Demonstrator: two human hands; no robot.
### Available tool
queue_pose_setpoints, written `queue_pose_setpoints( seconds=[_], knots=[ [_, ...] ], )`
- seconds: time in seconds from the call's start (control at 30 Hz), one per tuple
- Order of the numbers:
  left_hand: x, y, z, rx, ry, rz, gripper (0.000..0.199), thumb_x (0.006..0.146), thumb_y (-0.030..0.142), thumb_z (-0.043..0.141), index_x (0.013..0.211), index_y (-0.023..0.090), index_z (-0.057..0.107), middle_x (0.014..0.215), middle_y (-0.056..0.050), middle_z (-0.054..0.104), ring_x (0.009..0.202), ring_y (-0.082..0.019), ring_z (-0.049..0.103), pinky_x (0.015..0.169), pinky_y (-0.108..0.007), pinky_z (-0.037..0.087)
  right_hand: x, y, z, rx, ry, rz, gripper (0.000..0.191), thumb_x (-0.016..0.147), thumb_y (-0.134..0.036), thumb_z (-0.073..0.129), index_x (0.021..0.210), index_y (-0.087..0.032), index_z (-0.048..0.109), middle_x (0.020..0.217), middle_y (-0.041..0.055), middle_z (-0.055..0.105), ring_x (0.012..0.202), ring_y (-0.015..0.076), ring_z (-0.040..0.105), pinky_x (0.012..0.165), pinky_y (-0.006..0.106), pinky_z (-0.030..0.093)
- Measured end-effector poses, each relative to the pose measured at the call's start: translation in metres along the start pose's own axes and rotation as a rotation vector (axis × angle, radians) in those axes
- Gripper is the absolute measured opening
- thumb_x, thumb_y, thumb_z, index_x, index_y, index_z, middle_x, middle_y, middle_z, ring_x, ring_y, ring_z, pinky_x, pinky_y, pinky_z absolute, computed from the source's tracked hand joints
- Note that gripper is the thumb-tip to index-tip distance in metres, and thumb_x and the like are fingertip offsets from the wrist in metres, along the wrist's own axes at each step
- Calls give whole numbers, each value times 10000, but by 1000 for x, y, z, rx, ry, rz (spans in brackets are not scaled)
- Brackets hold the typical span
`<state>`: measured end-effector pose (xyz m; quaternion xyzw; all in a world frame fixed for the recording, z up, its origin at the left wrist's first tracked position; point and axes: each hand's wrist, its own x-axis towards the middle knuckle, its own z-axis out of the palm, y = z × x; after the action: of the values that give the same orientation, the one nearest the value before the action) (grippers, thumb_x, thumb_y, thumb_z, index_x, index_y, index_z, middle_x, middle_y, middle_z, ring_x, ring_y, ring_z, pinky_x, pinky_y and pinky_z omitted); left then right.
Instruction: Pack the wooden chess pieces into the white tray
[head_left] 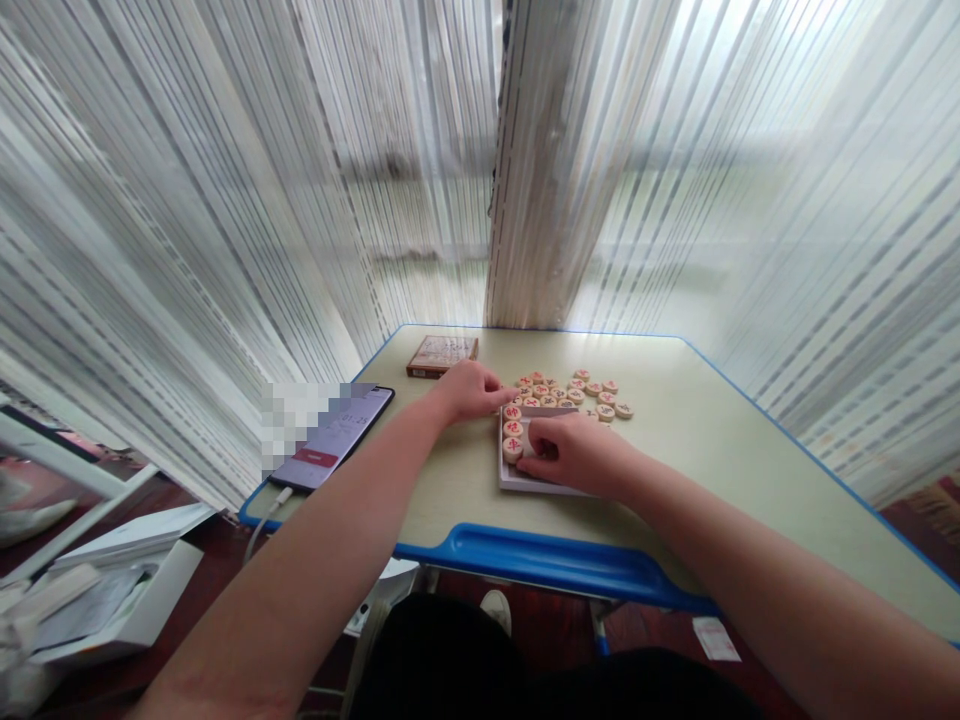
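Note:
My left hand reaches in from the left, its fingers closed at the near-left edge of a loose group of Chinese chess pieces. Its fingertips appear to pinch one of the round wooden pieces there. My right hand is over a shallow, light-coloured box, fingers curled down inside it. What those fingers hold, if anything, is hidden. Along the box's left wall runs a column of pieces with red characters, lying face up. The right hand covers much of the box's inside.
A flat brown patterned box lies at the table's back left. Near the left edge rests a phone with a white cable plugged in. A blue tray edge lines the table's front. Striped curtains hang behind.

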<state>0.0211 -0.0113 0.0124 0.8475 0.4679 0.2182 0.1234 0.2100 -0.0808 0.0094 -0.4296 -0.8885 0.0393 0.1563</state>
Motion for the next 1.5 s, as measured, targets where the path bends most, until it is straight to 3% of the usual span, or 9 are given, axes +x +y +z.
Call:
queue_pose_setpoints(
  seconds=[0.13,0.27,0.47,0.6,0.77,0.9,1.1,1.27,1.5],
  knots=[
    [3,-3,-1,51,91,-31,437,778,444,469,553,106,632,466,9,441,493,-91,363,504,-250,248,0,0,-2,36,13,-20,286,692,-334,638,544,-189,441,505,-39,461,451,69,307,449,225,187],
    [7,-14,-7,116,187,-146,254,728,266,501,803,127,700,764,-69,660,694,-159,550,650,-262,397,0,2,-5,108,92,-102,212,732,-271,579,576,-188,459,517,-37,474,475,72,344,483,211,248],
    [4,-18,-9,201,-28,-82,328,637,213,560,929,141,691,942,-91,660,845,-212,583,764,-287,450,5,16,-5,142,304,-66,133,782,-254,520,665,-191,519,563,-23,512,503,86,397,533,214,312],
    [3,-16,-2,210,-106,1,375,643,235,560,992,149,666,964,-90,635,858,-209,577,765,-279,451,10,27,0,123,345,-34,96,774,-247,529,698,-188,539,594,-14,535,517,92,418,538,217,318],
    [4,-16,3,187,-97,-5,357,651,244,569,982,140,652,920,-86,625,799,-194,574,735,-279,447,11,30,0,131,317,-13,117,793,-270,526,713,-190,555,597,-16,546,523,95,434,539,216,320],
    [3,-14,4,175,-74,-33,334,676,251,563,979,141,649,860,-69,632,778,-184,569,732,-278,439,10,31,-5,124,392,45,203,849,-344,476,771,-188,578,602,-2,565,542,113,459,546,229,322],
    [3,-8,2,215,95,-94,276,705,303,557,894,128,654,899,-96,636,814,-194,565,748,-289,435,12,37,-7,132,415,91,229,870,-350,439,830,-186,594,586,0,569,519,122,461,547,236,329],
    [3,4,0,-87,198,-57,342,769,437,507,778,125,649,776,-66,643,718,-160,551,683,-275,423,11,37,-3,94,376,85,187,838,-350,506,828,-196,610,588,-11,566,558,122,475,548,230,313],
    [1,19,6,-544,42,-135,484,689,588,562,653,108,609,567,4,537,523,-81,427,515,-225,334,8,40,2,165,505,66,194,784,-334,577,893,-176,604,569,-31,528,508,97,433,535,217,329]
  ],
)
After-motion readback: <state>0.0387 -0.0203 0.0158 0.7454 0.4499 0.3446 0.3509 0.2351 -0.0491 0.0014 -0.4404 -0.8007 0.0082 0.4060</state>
